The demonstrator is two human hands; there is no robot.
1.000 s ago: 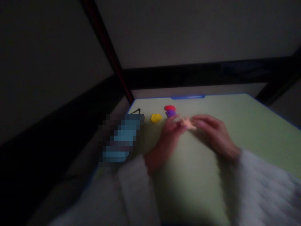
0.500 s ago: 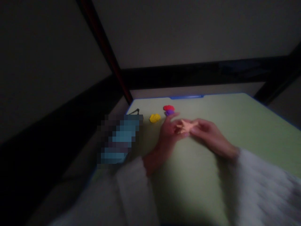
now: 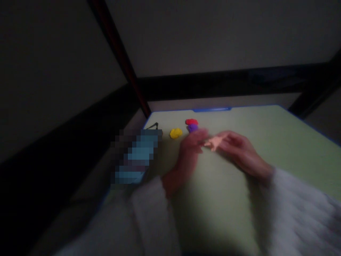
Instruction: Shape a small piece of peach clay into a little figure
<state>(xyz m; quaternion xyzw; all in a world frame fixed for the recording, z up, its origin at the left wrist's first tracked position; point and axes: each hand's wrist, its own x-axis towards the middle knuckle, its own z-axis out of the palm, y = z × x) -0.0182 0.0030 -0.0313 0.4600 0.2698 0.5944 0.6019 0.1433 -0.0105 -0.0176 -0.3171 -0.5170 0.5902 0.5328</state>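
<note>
A peach-coloured star-shaped piece of modelling clay [image 3: 214, 142] is held above the table. My right hand [image 3: 241, 153] pinches its right side between thumb and fingers. My left hand [image 3: 189, 149] is beside the star's left points, blurred, with its thumb and fingers apart; whether it touches the clay I cannot tell. Just behind my left fingers lies a purple lump of clay [image 3: 193, 127], partly covered by them. A red lump [image 3: 191, 122] sits against its far side. To the left is a yellow lump [image 3: 176, 133].
The pale green tabletop [image 3: 213, 199] has a blue edge and a blue handle-like strip [image 3: 211, 109] at the far side. A pixelated bluish object [image 3: 138, 153] lies along the left edge, with a thin dark looped piece [image 3: 154, 126] behind it. Walls stand behind and left.
My left thumb and fingers have drawn back leftward from the star. The star has tilted in my right hand, which stays pinched on it. The clay lumps lie as before.
</note>
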